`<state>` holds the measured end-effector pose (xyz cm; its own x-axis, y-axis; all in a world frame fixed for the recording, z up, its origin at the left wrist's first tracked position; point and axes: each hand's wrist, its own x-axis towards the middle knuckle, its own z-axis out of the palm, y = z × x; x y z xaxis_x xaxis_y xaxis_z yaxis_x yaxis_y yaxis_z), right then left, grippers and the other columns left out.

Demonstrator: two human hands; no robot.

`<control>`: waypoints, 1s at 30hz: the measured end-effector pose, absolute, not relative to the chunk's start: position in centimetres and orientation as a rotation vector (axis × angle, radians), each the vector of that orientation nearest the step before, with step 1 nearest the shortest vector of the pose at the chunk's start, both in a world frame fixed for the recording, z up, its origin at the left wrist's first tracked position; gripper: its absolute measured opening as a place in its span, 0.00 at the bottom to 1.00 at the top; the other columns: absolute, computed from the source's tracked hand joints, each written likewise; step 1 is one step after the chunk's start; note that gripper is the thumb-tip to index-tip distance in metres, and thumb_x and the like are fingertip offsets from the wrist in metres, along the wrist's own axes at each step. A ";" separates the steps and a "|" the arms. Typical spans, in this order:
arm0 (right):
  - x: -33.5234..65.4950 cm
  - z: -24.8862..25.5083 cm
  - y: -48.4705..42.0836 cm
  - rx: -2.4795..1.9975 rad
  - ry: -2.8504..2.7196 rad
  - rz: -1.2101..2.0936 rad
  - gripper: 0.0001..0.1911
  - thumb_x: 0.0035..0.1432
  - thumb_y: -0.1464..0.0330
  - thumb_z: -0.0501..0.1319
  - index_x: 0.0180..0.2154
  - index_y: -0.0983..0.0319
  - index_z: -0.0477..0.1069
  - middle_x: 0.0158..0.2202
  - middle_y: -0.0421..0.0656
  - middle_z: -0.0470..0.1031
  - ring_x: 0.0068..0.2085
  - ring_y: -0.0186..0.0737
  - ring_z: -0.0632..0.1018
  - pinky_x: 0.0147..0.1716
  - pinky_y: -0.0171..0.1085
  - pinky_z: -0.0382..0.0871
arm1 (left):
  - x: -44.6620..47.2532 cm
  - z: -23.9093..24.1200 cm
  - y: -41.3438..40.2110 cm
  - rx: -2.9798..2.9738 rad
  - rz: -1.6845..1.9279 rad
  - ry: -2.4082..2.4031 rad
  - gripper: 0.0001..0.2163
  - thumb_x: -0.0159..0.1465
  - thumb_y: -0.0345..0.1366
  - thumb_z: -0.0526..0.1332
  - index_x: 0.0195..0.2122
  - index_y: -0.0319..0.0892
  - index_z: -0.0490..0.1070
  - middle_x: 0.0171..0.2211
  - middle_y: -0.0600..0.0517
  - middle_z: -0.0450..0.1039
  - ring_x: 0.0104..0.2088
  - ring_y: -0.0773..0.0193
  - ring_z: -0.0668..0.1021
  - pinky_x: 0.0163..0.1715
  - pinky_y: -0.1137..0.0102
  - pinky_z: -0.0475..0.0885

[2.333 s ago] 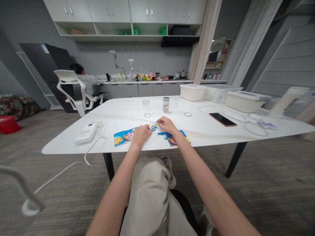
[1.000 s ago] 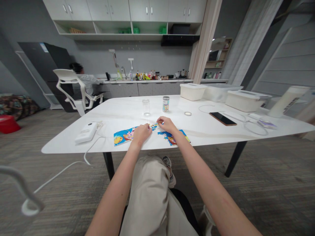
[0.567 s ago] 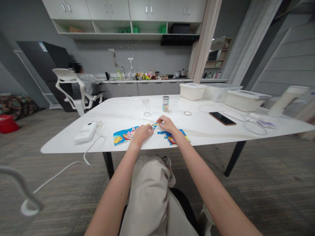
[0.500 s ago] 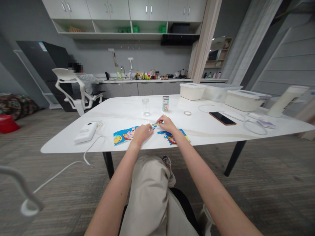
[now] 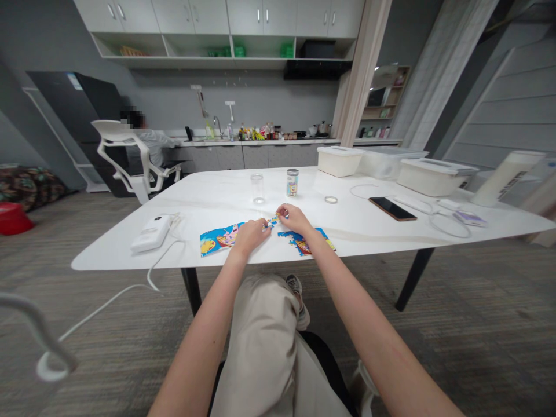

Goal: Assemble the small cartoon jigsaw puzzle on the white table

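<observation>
Between my two hands lie some small loose-looking jigsaw pieces in blue and yellow. My left hand has its fingertips closed at their left edge, pinching a piece. From the right, my right hand bends thumb and fingers together on a piece at the upper side. A joined puzzle section, blue with a pink cartoon figure, lies flat at the left, partly under my left hand. Another joined section with a jagged left edge lies below my right hand, partly covered by the wrist.
Beyond my hands stand a clear jar and a cartoon-printed can, with a ring-shaped lid nearby. A phone, cables and storage boxes are at the right. A white power bank lies left. A person sits behind.
My right hand's fingertips have shifted slightly left at the small pieces. Both puzzle sections and my left hand stay nearly where they were.
</observation>
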<state>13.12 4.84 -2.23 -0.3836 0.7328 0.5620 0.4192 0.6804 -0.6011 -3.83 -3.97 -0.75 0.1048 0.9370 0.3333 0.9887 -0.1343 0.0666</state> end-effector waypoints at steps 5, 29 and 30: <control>13.1 -2.2 4.6 -0.879 -1.983 0.530 0.13 0.47 0.80 0.57 0.35 0.61 0.67 0.30 0.36 0.71 0.30 0.32 0.73 0.35 0.34 0.68 | -3.8 -0.7 -4.0 -2.200 -0.412 -1.944 0.17 0.67 0.43 0.53 0.50 0.43 0.76 0.41 0.42 0.81 0.45 0.50 0.81 0.43 0.63 0.73; 13.1 -1.9 4.3 -0.905 -2.129 0.354 0.06 0.53 0.75 0.61 0.32 0.64 0.77 0.31 0.41 0.74 0.31 0.33 0.72 0.38 0.34 0.67 | -3.5 -0.3 -4.2 -2.110 -0.412 -2.047 0.17 0.70 0.38 0.47 0.48 0.40 0.73 0.40 0.40 0.79 0.43 0.52 0.81 0.41 0.65 0.72; 13.1 -1.8 4.3 -0.913 -2.133 0.345 0.06 0.54 0.74 0.61 0.33 0.64 0.77 0.31 0.41 0.74 0.31 0.33 0.72 0.38 0.34 0.67 | -3.5 -0.3 -4.2 -2.109 -0.414 -2.046 0.16 0.70 0.38 0.47 0.48 0.40 0.73 0.39 0.40 0.79 0.43 0.52 0.81 0.41 0.65 0.72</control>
<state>13.05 4.30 -1.84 -0.4424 0.7065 0.5524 0.4965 0.7059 -0.5052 -3.48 -4.21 -0.31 0.0177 0.9486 0.3160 0.9968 -0.0413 0.0682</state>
